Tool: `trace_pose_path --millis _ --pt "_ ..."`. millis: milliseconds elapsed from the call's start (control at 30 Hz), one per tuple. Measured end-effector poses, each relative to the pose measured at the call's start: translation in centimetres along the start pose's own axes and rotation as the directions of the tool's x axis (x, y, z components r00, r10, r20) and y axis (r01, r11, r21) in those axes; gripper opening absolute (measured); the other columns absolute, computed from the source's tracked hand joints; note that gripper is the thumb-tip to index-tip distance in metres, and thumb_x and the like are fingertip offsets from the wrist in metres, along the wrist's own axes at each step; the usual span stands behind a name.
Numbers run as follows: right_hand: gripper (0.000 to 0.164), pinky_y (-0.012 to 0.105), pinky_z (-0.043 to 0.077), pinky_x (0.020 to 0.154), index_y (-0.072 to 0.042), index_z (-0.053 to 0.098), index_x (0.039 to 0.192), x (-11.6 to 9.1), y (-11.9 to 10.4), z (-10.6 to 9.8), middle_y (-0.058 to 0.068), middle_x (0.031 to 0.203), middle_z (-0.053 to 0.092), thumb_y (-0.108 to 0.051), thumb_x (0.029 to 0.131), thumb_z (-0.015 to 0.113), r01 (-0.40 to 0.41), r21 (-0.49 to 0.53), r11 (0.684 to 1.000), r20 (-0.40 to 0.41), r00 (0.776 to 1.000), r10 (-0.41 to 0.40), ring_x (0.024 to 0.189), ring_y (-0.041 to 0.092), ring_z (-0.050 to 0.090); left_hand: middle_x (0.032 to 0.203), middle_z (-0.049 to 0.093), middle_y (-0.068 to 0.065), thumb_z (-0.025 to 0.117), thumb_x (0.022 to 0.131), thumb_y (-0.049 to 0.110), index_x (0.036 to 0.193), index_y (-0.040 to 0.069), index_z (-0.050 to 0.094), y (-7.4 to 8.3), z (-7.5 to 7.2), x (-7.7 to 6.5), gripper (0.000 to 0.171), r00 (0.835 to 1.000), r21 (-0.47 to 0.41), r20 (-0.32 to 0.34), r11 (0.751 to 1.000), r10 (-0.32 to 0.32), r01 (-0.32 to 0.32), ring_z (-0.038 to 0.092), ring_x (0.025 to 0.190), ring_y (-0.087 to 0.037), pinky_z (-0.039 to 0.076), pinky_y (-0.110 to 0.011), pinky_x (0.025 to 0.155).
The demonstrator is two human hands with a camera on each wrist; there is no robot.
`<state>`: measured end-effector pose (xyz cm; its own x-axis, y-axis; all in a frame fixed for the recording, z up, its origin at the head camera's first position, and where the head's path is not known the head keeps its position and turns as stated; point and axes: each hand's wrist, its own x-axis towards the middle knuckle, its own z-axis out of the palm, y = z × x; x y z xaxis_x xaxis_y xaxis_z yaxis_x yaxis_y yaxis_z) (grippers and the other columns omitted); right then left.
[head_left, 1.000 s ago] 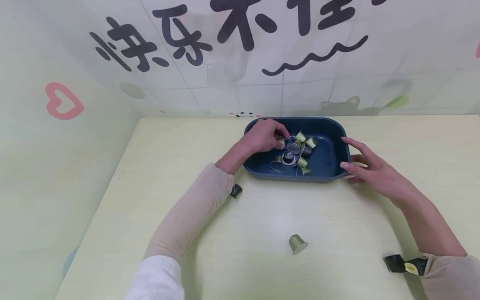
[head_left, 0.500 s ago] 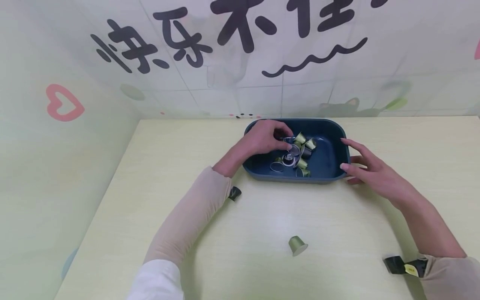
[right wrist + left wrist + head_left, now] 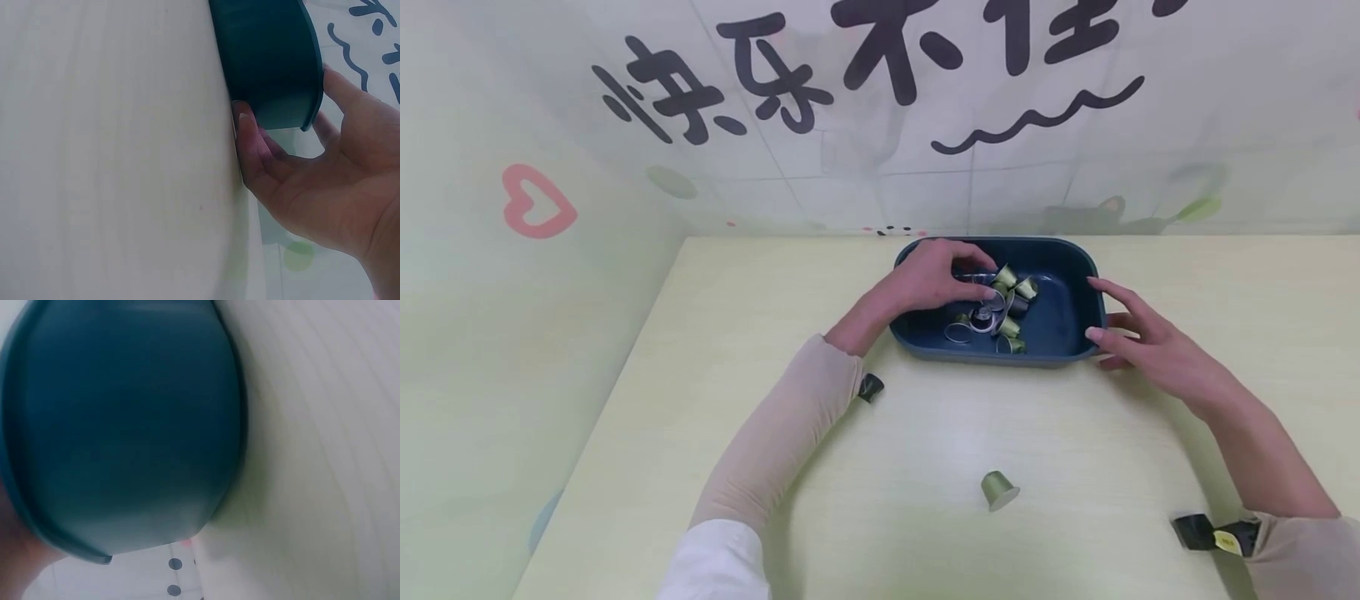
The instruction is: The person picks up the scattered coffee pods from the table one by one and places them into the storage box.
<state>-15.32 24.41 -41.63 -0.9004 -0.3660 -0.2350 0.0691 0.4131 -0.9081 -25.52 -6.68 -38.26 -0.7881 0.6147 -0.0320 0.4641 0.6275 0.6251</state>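
Observation:
A dark blue oblong basin (image 3: 1063, 302) stands against the wall with a pile of used-looking coffee capsules (image 3: 1009, 327), green, dark and silver-lidded. My left hand (image 3: 928, 277) reaches in over the basin's left side. Thumb and forefinger hold a capsule with a silver edge (image 3: 973, 275) at the pile's left, mostly hidden by the hand. My right hand (image 3: 1153, 333) grips the basin's right end, thumb and fingers bent about its outer wall. In the right wrist view, the fingertips (image 3: 244, 119) sit low against the basin (image 3: 275, 69). Only the basin's outside (image 3: 131, 425) fills the left wrist view.
A green capsule (image 3: 999, 490) lies on the pale wooden table (image 3: 925, 442) in front of the basin. One black capsule (image 3: 870, 387) rests beside the left sleeve. By the right cuff is a black strap piece (image 3: 1195, 531). A lettered wall closes the back.
My left hand has shifted a little to the right inside the basin, closer over the pile. The right hand keeps its hold on the basin's end.

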Motion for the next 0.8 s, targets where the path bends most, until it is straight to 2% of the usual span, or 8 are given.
trace_pose_path --millis 133,233,400,567,800 --pt "0.068 0.017 0.052 0.081 -0.037 0.011 0.160 -0.2 0.2 0.0 0.031 0.146 0.034 -0.028 0.105 0.050 0.016 -0.002 1.000 0.002 1.000 -0.016 0.093 0.011 0.068 0.117 0.069 0.002 0.077 0.086 0.041 0.123 0.017 0.069 0.2 0.0 -0.4 0.044 1.000 -0.014 0.016 1.000 0.005 -0.005 0.061 0.106 -0.010 0.045 -0.022 0.092" --pt "0.067 0.017 0.052 0.081 -0.037 0.012 0.159 -0.2 0.2 0.1 0.030 0.145 0.034 -0.028 0.105 0.050 0.025 -0.003 1.000 0.004 1.000 -0.025 0.094 0.012 0.068 0.118 0.068 0.002 0.077 0.086 0.042 0.124 0.018 0.069 0.3 0.1 -0.9 0.046 0.999 -0.019 0.011 0.999 0.034 -0.034 0.060 0.105 -0.009 0.045 -0.022 0.091" --pt "0.067 0.018 0.053 0.081 -0.038 0.012 0.159 -0.2 0.1 0.1 0.029 0.143 0.036 -0.029 0.105 0.050 0.024 -0.007 1.000 0.000 1.000 -0.024 0.094 0.012 0.068 0.114 0.069 0.001 0.077 0.087 0.042 0.123 0.017 0.069 0.5 0.3 -1.6 0.045 0.995 -0.016 -0.012 0.995 0.096 -0.096 0.060 0.098 -0.012 0.046 -0.025 0.084" --pt "0.068 0.018 0.053 0.081 -0.038 0.012 0.159 -0.1 0.1 0.0 0.029 0.146 0.035 -0.028 0.105 0.051 0.011 0.004 1.000 -0.003 1.000 -0.011 0.094 0.010 0.067 0.116 0.069 0.000 0.078 0.086 0.039 0.125 0.015 0.069 1.1 0.2 -2.2 0.046 0.994 -0.062 -0.018 0.992 0.111 -0.112 0.061 0.102 -0.013 0.047 -0.028 0.089" --pt "0.069 0.017 0.052 0.081 -0.038 0.010 0.160 -0.1 0.1 0.0 0.030 0.144 0.036 -0.028 0.105 0.051 0.004 -0.006 1.000 -0.003 1.000 -0.004 0.093 0.010 0.068 0.114 0.070 -0.002 0.080 0.085 0.034 0.123 0.012 0.069 1.9 0.4 -3.0 0.045 0.972 -0.105 -0.072 0.968 0.222 -0.229 0.062 0.099 -0.017 0.050 -0.037 0.086"
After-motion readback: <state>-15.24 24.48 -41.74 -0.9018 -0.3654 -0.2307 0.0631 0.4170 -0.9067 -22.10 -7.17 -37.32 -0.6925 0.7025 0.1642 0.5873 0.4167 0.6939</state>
